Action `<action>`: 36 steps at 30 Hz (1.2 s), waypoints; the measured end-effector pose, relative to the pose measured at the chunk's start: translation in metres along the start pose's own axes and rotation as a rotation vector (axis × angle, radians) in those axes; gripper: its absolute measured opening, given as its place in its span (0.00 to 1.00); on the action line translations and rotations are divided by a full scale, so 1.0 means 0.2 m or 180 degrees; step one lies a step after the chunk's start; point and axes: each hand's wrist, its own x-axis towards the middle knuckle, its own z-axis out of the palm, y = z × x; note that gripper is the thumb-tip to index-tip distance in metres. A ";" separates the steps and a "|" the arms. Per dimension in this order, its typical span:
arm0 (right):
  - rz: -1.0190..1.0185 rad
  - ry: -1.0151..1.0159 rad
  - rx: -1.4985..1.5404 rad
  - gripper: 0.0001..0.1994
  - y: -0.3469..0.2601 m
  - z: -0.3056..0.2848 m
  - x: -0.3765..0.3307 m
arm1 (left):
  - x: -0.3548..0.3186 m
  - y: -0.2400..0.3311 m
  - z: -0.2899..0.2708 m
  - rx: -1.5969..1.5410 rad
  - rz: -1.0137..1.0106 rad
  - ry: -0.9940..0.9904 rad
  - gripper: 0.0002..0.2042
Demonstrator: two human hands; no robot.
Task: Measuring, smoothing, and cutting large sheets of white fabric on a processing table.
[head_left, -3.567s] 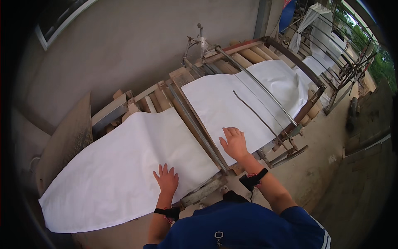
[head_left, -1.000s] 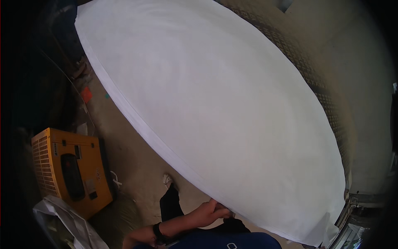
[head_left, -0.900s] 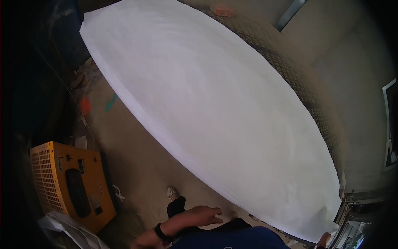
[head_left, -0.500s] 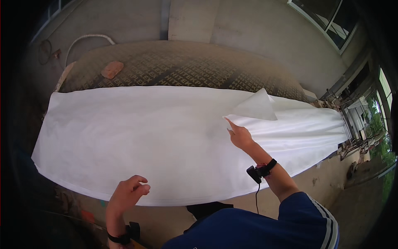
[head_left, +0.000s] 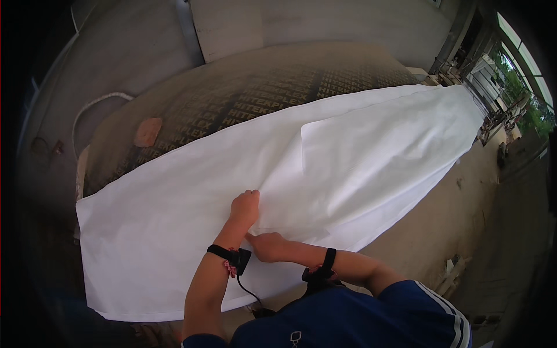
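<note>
A long white sheet of cloth (head_left: 151, 232) lies spread over a dark board. On its right part a second layer of the sheet (head_left: 371, 151) lies loosely on top, with creases and a turned corner near the middle. My left hand (head_left: 246, 209) is closed in a fist at the near end of that layer, gripping a fold of the cloth. Just below it, my right hand (head_left: 268, 246) is also closed on the cloth edge, close against the left wrist. Its fingertips are partly hidden.
The patterned dark board (head_left: 249, 98) shows beyond the cloth. A broken brick piece (head_left: 148, 132) sits on it at the left. A grey wall (head_left: 325, 23) stands behind, with a pale hose (head_left: 96, 101) at the left. Clutter (head_left: 493, 110) lies off the far right end.
My left hand has gone up and inward to the cloth. My right hand has come down and left, and the upper layer now spreads wider. The view has turned and shifted.
</note>
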 end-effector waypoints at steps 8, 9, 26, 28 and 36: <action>0.0825 0.1808 -0.0277 0.24 -0.35 0.28 0.14 | -0.45 -0.20 -0.40 -0.0662 0.0854 -0.0234 0.35; 0.0787 0.1885 -0.0341 0.22 -0.44 0.35 0.18 | -0.49 -0.27 -0.37 -0.0566 0.0626 -0.0148 0.37; -0.1163 0.0408 0.1922 0.26 -1.57 0.50 0.45 | -1.00 -1.97 -0.48 -0.4434 -0.1720 0.0920 0.14; -0.1425 0.0472 0.2553 0.28 -1.70 0.62 0.66 | -1.04 -2.16 -0.52 -0.3728 -0.1974 0.1046 0.12; -0.1720 0.0029 0.2714 0.36 -2.51 1.07 1.22 | -1.66 -3.11 -0.59 -0.0994 -0.2178 0.1751 0.18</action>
